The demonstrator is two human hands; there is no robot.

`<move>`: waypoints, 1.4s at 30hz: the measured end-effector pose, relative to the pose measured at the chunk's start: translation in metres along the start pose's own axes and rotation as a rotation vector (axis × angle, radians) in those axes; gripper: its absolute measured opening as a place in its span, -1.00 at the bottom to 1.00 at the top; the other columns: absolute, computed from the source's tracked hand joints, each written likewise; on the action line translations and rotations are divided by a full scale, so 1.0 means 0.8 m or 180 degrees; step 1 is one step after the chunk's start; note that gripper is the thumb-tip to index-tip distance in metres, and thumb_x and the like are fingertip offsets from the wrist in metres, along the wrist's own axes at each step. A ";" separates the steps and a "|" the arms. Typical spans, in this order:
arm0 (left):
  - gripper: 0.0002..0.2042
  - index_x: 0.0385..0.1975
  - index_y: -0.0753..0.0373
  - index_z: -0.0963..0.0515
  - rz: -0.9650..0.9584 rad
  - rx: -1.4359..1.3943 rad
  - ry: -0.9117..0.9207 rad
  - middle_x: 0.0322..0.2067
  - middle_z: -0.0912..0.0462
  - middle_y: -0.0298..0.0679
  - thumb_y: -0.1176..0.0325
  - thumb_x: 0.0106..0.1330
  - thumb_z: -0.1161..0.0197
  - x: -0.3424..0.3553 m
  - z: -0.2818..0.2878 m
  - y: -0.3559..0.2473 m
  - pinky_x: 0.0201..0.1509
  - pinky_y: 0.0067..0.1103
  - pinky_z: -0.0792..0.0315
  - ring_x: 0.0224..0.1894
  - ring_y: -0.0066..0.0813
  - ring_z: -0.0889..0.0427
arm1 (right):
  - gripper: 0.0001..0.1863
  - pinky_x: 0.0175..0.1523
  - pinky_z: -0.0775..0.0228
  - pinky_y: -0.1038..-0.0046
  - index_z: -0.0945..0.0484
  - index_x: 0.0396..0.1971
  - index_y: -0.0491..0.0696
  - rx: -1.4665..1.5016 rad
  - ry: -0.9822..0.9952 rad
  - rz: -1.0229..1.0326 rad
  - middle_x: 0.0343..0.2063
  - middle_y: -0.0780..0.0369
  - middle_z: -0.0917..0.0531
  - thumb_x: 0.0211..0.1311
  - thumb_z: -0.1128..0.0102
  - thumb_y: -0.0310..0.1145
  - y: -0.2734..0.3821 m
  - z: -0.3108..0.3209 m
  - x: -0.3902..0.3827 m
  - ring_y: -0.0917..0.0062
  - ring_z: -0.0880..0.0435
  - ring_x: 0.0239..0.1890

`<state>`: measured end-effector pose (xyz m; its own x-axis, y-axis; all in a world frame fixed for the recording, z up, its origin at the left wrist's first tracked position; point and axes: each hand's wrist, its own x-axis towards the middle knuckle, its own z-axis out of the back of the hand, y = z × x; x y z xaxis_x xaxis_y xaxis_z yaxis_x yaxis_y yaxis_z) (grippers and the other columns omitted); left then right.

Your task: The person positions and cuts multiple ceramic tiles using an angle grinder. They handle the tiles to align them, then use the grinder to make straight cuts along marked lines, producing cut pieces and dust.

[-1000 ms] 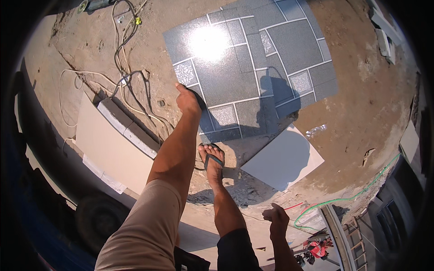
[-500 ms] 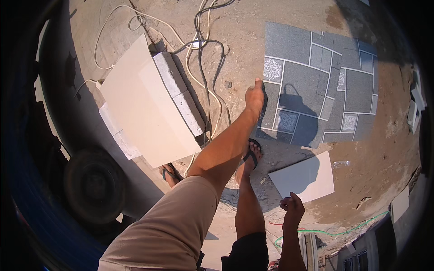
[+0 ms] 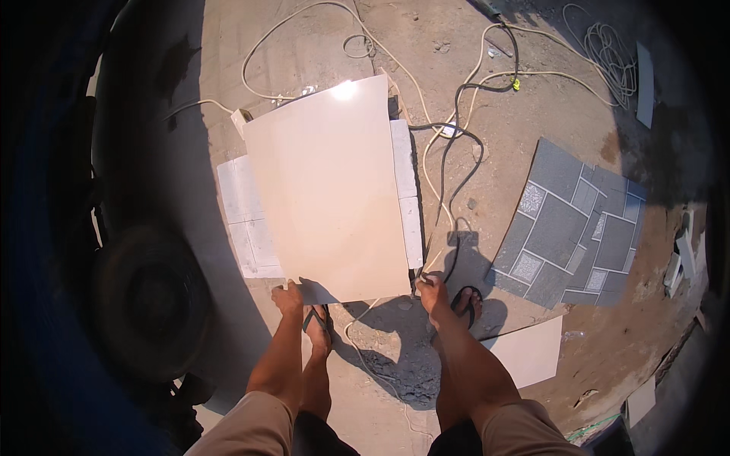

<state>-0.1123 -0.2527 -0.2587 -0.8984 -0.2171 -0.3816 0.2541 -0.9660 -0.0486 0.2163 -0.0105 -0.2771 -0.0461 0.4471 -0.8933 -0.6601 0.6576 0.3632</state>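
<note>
A large plain beige tile [image 3: 334, 197] lies over white blocks [image 3: 408, 194] on the ground in front of me. At its near left corner my left hand [image 3: 287, 298] is closed, with bent fingers at the edge. My right hand [image 3: 432, 295] has its fingers curled at the near right corner. The undersides of both grips are hidden. Off to the right lies a grey tile sheet [image 3: 559, 220] with a stone pattern and white lines, apart from my hands. A smaller beige tile piece [image 3: 532, 351] is beside my right forearm.
Beige and black cables [image 3: 456, 114] cross the ground beyond and right of the large tile. A coiled cable [image 3: 608, 61] sits at the far right. My sandalled feet [image 3: 468, 302] stand by the near corners. A dark wheel [image 3: 156, 311] is at the left.
My left hand has left the patterned tile's edge for the large beige tile's near left corner. My right hand has come forward to its near right corner. The view has swung left.
</note>
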 end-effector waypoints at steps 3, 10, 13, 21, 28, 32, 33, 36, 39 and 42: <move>-0.46 0.05 0.56 -0.63 0.0047 -0.0784 0.0961 0.05 -0.77 0.30 0.05 0.50 -0.35 0.042 -0.035 0.014 0.24 -0.19 -0.63 0.11 0.14 -0.80 | -0.62 0.09 -0.59 0.23 -0.68 0.19 -0.06 0.0928 -0.0055 -0.0467 -0.20 0.31 -0.69 0.59 -0.25 -0.14 -0.043 -0.036 0.018 0.45 -0.66 -0.10; -0.53 0.05 0.47 -0.43 -0.0164 -0.1076 0.1045 -0.10 -0.67 0.06 0.17 0.47 -0.42 0.048 -0.033 -0.001 0.08 -0.29 -0.62 -0.08 -0.14 -0.70 | -0.58 0.08 -0.65 0.12 -0.76 0.07 -0.12 -0.0780 -0.0398 0.0084 -0.19 0.21 -0.82 0.52 -0.29 -0.08 -0.064 -0.063 0.029 0.32 -0.81 -0.04; -0.51 0.11 0.41 -0.39 0.0089 -0.1261 0.1376 -0.06 -0.64 0.00 0.17 0.47 -0.43 0.046 -0.017 -0.011 0.08 -0.33 -0.61 -0.06 -0.20 -0.68 | -0.65 -0.02 -0.66 0.21 -0.79 -0.01 -0.13 -0.1017 -0.0666 0.0527 -0.27 0.19 -0.82 0.46 -0.36 -0.16 -0.031 -0.047 0.003 0.40 -0.82 -0.12; -0.77 -0.04 0.18 -0.62 -0.0109 -0.1842 0.2893 -0.17 -0.77 -0.28 0.28 0.47 -0.50 0.075 0.119 -0.018 -0.06 -0.30 -0.66 -0.20 -0.40 -0.73 | -0.64 -0.06 -0.56 0.46 -0.75 0.18 -0.10 0.0662 0.0529 0.0185 -0.13 0.35 -0.83 0.52 -0.37 -0.26 0.048 0.005 -0.102 0.65 -0.74 -0.14; -0.63 0.21 0.19 -0.60 -0.0751 -0.2636 0.3813 0.04 -0.77 -0.30 0.36 0.45 -0.44 0.053 0.290 -0.098 0.26 -0.30 -0.65 0.07 -0.30 -0.77 | -0.62 -0.07 -0.54 0.50 -0.69 0.26 -0.12 0.1949 0.1693 -0.0004 -0.08 0.36 -0.81 0.50 -0.43 -0.44 0.167 0.097 -0.186 0.64 -0.70 -0.17; -0.40 0.38 0.29 -0.51 -0.0923 -0.2495 0.4432 0.12 -0.76 -0.15 0.30 0.35 -0.49 -0.002 0.446 -0.188 0.26 -0.27 -0.71 0.13 -0.14 -0.79 | -0.73 -0.22 -0.53 0.49 -0.68 0.05 -0.21 0.2480 0.1836 0.0167 -0.26 0.28 -0.72 0.45 -0.45 -0.45 0.228 0.128 -0.272 0.58 -0.66 -0.31; -0.38 0.38 0.31 -0.50 -0.1012 -0.2461 0.4590 0.12 -0.76 -0.13 0.28 0.35 -0.50 -0.024 0.481 -0.212 0.25 -0.26 -0.71 0.13 -0.14 -0.79 | -0.77 -0.24 -0.53 0.48 -0.68 0.00 -0.22 0.2559 0.1829 0.0190 -0.28 0.26 -0.71 0.44 -0.44 -0.46 0.232 0.150 -0.300 0.56 -0.67 -0.32; -0.45 0.30 0.39 -0.50 -0.1131 -0.2429 0.4550 0.11 -0.75 -0.06 0.31 0.35 -0.44 -0.085 0.597 -0.218 0.21 -0.27 -0.73 0.08 -0.13 -0.80 | -0.85 -0.24 -0.53 0.47 -0.69 -0.08 -0.17 0.2638 0.1689 0.0209 -0.24 0.22 -0.75 0.48 -0.42 -0.44 0.234 0.185 -0.469 0.52 -0.70 -0.31; -0.52 0.21 0.41 -0.54 -0.1240 -0.2157 0.4524 0.10 -0.76 -0.01 0.32 0.36 -0.42 -0.113 0.689 -0.227 0.22 -0.25 -0.73 0.09 -0.11 -0.80 | -0.81 -0.18 -0.56 0.46 -0.71 0.00 -0.17 0.3061 0.1830 0.0395 -0.16 0.21 -0.79 0.54 -0.36 -0.39 0.194 0.188 -0.598 0.52 -0.72 -0.24; -0.58 0.14 0.42 -0.56 -0.1363 -0.1967 0.4636 0.07 -0.76 0.00 0.34 0.36 -0.40 -0.151 0.752 -0.233 0.22 -0.24 -0.73 0.08 -0.10 -0.80 | -0.77 -0.13 -0.55 0.45 -0.70 0.07 -0.18 0.3508 0.1718 0.0447 -0.14 0.22 -0.79 0.56 -0.33 -0.40 0.153 0.171 -0.717 0.54 -0.72 -0.22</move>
<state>-0.2664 -0.1307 0.3518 0.0473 0.6892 -0.7230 0.5077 -0.6400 -0.5768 0.2641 -0.1037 0.3159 -0.5415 0.4197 -0.7285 0.3476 0.9007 0.2605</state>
